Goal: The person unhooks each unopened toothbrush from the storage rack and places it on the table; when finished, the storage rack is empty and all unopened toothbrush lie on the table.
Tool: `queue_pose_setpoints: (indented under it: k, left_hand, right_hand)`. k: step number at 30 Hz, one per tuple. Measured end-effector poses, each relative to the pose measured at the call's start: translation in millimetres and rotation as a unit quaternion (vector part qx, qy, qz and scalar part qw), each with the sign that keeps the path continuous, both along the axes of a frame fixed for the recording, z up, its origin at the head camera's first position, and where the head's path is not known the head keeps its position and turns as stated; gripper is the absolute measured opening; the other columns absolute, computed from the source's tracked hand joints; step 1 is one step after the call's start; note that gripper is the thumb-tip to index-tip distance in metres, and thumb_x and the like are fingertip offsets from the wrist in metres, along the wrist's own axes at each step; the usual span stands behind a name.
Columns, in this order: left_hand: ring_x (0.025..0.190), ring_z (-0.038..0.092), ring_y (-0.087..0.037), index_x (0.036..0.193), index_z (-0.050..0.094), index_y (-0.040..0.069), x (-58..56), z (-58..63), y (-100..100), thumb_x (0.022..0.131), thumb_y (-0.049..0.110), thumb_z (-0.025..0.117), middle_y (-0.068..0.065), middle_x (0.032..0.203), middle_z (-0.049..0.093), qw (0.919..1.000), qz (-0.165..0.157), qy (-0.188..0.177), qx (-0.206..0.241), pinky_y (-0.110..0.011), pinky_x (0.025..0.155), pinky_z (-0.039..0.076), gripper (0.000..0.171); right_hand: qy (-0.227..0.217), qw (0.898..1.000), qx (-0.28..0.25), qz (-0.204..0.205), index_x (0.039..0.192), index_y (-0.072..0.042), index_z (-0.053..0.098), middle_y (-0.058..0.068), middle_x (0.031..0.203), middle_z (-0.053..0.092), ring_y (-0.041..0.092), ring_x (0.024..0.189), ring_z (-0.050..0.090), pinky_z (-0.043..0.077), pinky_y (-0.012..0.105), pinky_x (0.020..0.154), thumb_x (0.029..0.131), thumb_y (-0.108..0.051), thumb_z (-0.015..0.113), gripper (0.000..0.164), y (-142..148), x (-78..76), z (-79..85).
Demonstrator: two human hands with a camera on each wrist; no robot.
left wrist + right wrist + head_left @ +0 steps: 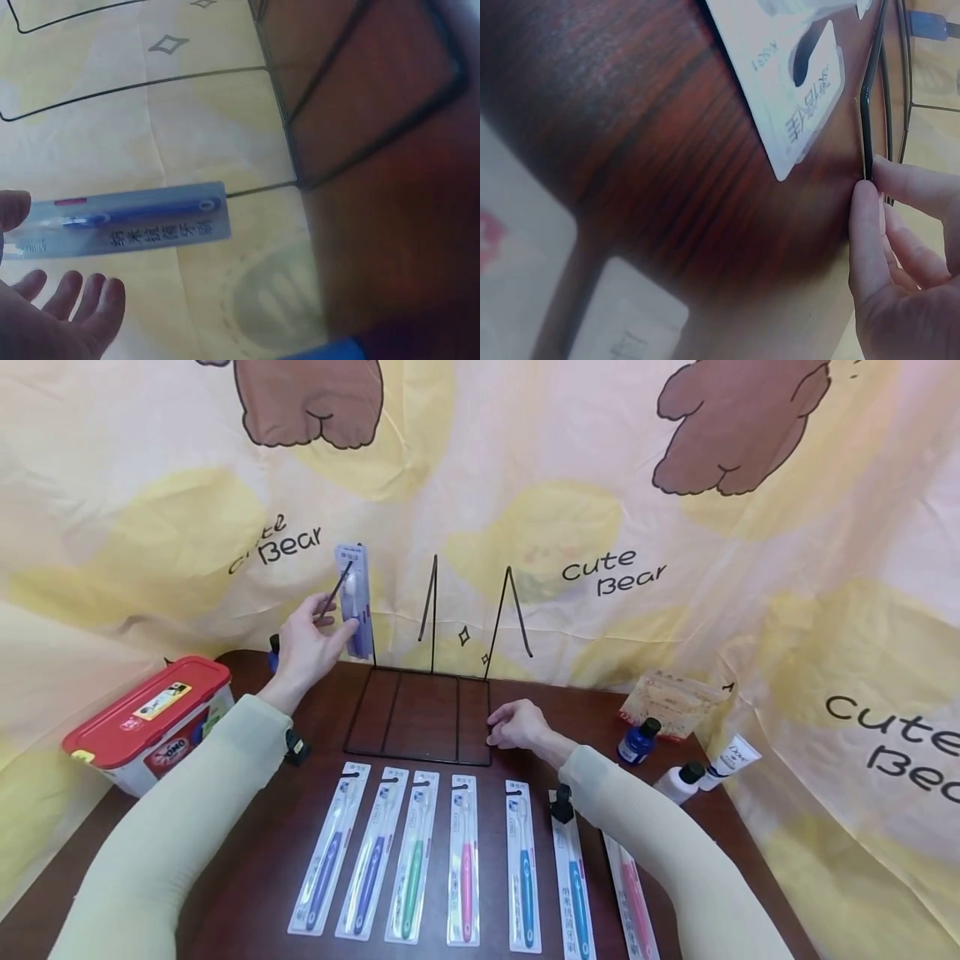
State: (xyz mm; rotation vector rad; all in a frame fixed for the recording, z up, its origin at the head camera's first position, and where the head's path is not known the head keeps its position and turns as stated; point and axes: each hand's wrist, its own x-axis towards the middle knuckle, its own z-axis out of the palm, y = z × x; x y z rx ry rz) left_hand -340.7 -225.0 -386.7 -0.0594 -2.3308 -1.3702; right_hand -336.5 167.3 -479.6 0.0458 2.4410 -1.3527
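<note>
A packaged purple toothbrush [355,602] hangs on the left prong of a black wire rack [420,758] that stands on the table against the curtain. Beside this pack is my left hand [311,639], its thumb over the lower part and the fingers apart from it. In the left wrist view the fingers of the left hand [71,315] are spread below the pack [142,217]; whether the thumb touches it I cannot tell. My right hand [519,725] pinches the right side wire of the rack's base, and the right wrist view shows thumb and fingertips on the wire [867,127].
Several packaged toothbrushes [412,860] lie in a row in front of the rack, some partly under my right arm. A red-lidded tub [153,710] stands left. A blue bottle [637,743], a white bottle [678,783], a tube [731,760] and a packet [663,702] are right.
</note>
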Motion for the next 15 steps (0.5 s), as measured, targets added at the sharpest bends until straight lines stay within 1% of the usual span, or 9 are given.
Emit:
queue_pose_setpoints:
  k: [2, 5, 7, 10, 12, 15]
  left_hand:
    - [0.138, 0.071, -0.043, 0.157, 0.059, 0.005, -4.3, 2.8, 4, 0.102, 0.033, 0.077, -0.021, 0.155, 0.069, 1.0000, 0.008, -0.003, -0.003, -0.057, 0.118, 0.057, 0.064]
    - [0.135, 0.071, -0.041, 0.153, 0.062, 0.007, -8.1, 6.9, 10, 0.101, 0.032, 0.076, -0.019, 0.152, 0.072, 0.9998, 0.021, -0.005, -0.003, -0.055, 0.116, 0.056, 0.059]
    - [0.129, 0.075, -0.040, 0.145, 0.067, 0.007, -9.3, 8.5, 13, 0.102, 0.033, 0.075, -0.020, 0.145, 0.076, 0.9995, 0.032, -0.003, -0.006, -0.051, 0.111, 0.058, 0.051]
    - [0.118, 0.081, -0.039, 0.131, 0.075, 0.004, -9.4, 9.0, 15, 0.103, 0.033, 0.074, -0.021, 0.131, 0.082, 0.9991, 0.041, 0.005, -0.007, -0.035, 0.095, 0.060, 0.040]
    - [0.111, 0.083, -0.037, 0.123, 0.079, 0.004, -8.8, 8.0, 16, 0.103, 0.033, 0.073, -0.021, 0.123, 0.085, 0.9989, 0.045, 0.013, -0.005, -0.023, 0.085, 0.055, 0.035]
    - [0.105, 0.082, -0.035, 0.116, 0.080, 0.003, -7.2, 6.1, 17, 0.105, 0.032, 0.072, -0.021, 0.117, 0.086, 0.9989, 0.042, 0.023, -0.006, -0.014, 0.075, 0.048, 0.032]
  right_hand:
    - [-0.003, 1.000, -0.004, 0.000, 0.123, -0.003, 0.081, 0.014, 0.101, 0.085, 0.025, 0.090, 0.084, 0.071, 0.041, 0.089, 0.092, 0.003, 0.088, 0.032, 0, 0.4, 0.0]
    - [-0.006, 1.000, -0.005, 0.001, 0.123, -0.004, 0.081, 0.014, 0.102, 0.085, 0.025, 0.091, 0.084, 0.071, 0.042, 0.090, 0.092, 0.003, 0.087, 0.032, 0, 0.9, 0.0]
    - [-0.005, 1.000, -0.003, 0.003, 0.123, -0.004, 0.081, 0.014, 0.103, 0.085, 0.025, 0.092, 0.084, 0.071, 0.042, 0.090, 0.093, 0.002, 0.087, 0.032, 1, 1.0, -0.2]
    - [-0.003, 1.000, 0.000, 0.006, 0.124, -0.004, 0.081, 0.014, 0.105, 0.085, 0.025, 0.093, 0.084, 0.071, 0.042, 0.091, 0.094, 0.001, 0.086, 0.032, 1, 0.5, -0.2]
    - [-0.002, 1.000, 0.003, 0.009, 0.125, -0.004, 0.081, 0.013, 0.106, 0.085, 0.025, 0.093, 0.084, 0.071, 0.042, 0.091, 0.093, 0.001, 0.087, 0.032, 1, 0.3, 0.1]
    - [-0.002, 1.000, 0.005, 0.011, 0.125, -0.004, 0.081, 0.013, 0.106, 0.085, 0.025, 0.093, 0.084, 0.071, 0.042, 0.091, 0.093, 0.001, 0.087, 0.033, 2, -0.1, 0.9]
